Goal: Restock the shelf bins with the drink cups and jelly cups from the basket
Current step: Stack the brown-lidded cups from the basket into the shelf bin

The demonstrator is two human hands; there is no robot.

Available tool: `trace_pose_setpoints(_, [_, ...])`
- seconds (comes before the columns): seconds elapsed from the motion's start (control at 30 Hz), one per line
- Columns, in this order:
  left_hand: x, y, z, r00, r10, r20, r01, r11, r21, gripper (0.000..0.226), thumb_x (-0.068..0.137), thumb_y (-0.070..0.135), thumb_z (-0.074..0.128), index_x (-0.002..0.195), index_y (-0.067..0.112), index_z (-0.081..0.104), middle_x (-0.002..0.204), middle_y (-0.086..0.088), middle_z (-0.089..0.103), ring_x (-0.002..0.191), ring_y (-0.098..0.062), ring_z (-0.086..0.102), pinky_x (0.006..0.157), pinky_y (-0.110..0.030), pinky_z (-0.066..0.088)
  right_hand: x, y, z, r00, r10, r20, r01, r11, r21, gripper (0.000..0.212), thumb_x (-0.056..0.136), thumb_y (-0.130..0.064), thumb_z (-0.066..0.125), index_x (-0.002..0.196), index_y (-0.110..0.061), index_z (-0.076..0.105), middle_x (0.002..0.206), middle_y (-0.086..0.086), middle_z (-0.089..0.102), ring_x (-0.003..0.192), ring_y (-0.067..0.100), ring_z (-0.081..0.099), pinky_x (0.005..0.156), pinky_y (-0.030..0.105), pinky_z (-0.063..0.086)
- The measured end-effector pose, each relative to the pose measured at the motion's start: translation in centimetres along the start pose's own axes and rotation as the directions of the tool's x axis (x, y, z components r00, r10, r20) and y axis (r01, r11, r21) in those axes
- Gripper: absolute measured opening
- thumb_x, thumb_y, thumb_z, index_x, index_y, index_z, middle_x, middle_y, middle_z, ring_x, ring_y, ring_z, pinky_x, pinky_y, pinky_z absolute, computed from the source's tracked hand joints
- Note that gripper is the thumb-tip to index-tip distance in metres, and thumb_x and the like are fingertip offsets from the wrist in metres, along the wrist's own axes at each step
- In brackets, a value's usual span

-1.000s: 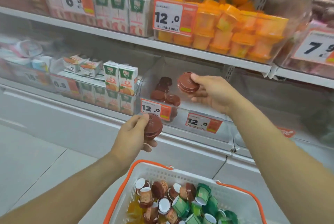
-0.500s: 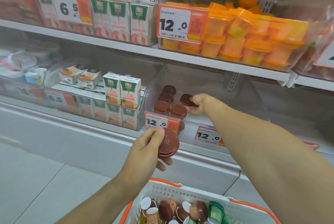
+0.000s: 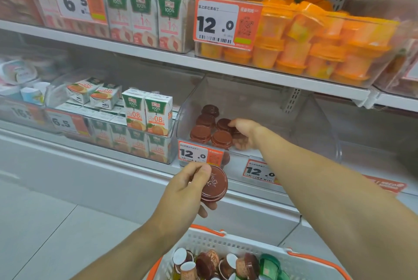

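Shop shelving fills our view, clear bins ranged along it. Our right hand reaches into the clear bin on the lower shelf, fingers curled around a brown jelly cup among the brown cups standing there. Our left hand pinches another brown-lidded cup just below the bin's price tag. Below us, the white basket holds more cups. Juice cartons sit left of the bin.

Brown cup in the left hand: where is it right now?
Head view, centre: the left hand holds the brown-lidded cup in the air in front of the lower shelf, just below the clear bin's 12.0 price tag and above the basket.
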State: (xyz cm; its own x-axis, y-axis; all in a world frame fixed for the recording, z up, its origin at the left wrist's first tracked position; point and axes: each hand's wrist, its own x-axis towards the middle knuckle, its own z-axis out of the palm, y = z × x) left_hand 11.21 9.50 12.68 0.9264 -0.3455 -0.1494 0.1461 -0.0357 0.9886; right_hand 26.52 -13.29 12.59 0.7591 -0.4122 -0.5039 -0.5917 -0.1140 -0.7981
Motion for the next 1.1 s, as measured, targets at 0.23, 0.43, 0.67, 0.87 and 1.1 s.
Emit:
trace_pose_setpoints(0.23, [0.5, 0.1, -0.1, 0.999, -0.001, -0.037, -0.003, 0.995, -0.101, 0.017, 0.099, 0.015, 0.051, 0.106, 0.015, 0.066, 0.09, -0.016, 0.071, 0.067, -0.027, 0.065, 0.056, -0.033, 0.048, 0.2, -0.2, -0.5, 0.965, -0.168, -0.2, 0.142, 0.98, -0.139, 0.028, 0.096, -0.029, 0.052, 0.109, -0.008, 0.064, 0.103, 0.012, 0.063, 0.09, 0.029, 0.062, 0.061, 0.029, 0.046])
trace_pose_setpoints(0.43, [0.6, 1.1, 0.3, 0.981, 0.115, -0.156, -0.142, 0.974, -0.176, 0.026, 0.088, 0.018, 0.069, 0.112, 0.022, 0.059, 0.096, -0.011, 0.071, 0.072, -0.031, 0.073, 0.06, -0.031, 0.057, -9.4, -2.4, -0.4, 0.73, -0.666, 0.154, 0.684, 0.708, -0.176, 0.017, 0.095, -0.028, 0.065, 0.099, -0.011, 0.069, 0.085, 0.004, 0.07, 0.071, 0.017, 0.062, 0.067, 0.033, 0.048])
trace_pose_setpoints(0.67, [0.2, 2.3, 1.2, 0.941, 0.232, -0.247, -0.285, 0.937, -0.204, 0.042, 0.082, 0.041, 0.063, 0.113, 0.014, 0.055, 0.09, -0.011, 0.075, 0.072, -0.03, 0.074, 0.067, -0.032, 0.06, -13.8, 0.3, -0.9, 0.619, -0.447, 0.646, 0.621, 0.782, -0.053, 0.037, 0.094, -0.04, 0.064, 0.118, -0.011, 0.068, 0.109, 0.03, 0.064, 0.091, 0.048, 0.062, 0.087, 0.071, 0.046])
trace_pose_setpoints(0.87, [0.3, 1.7, 1.1, 0.892, 0.401, -0.208, -0.323, 0.889, 0.325, 0.046, 0.094, 0.024, 0.06, 0.133, 0.037, 0.039, 0.131, 0.018, 0.038, 0.105, 0.018, 0.049, 0.085, -0.004, 0.042, -11.3, -1.5, -4.1, 0.709, -0.472, 0.524, 0.548, 0.836, 0.013, 0.045, 0.094, -0.031, 0.063, 0.12, 0.006, 0.062, 0.101, 0.015, 0.068, 0.086, 0.023, 0.065, 0.074, 0.032, 0.057])
trace_pose_setpoints(1.1, [0.5, 0.7, 0.4, 0.92, 0.383, 0.088, -0.346, 0.685, 0.641, 0.068, 0.093, 0.029, 0.055, 0.149, 0.044, 0.019, 0.153, 0.033, 0.002, 0.129, -0.018, 0.045, 0.103, -0.032, 0.042, -1.5, -1.7, -3.9, 0.971, -0.226, -0.072, 0.229, 0.973, 0.039, 0.039, 0.098, -0.042, 0.059, 0.115, -0.007, 0.067, 0.095, 0.006, 0.072, 0.075, 0.018, 0.063, 0.076, 0.029, 0.049])
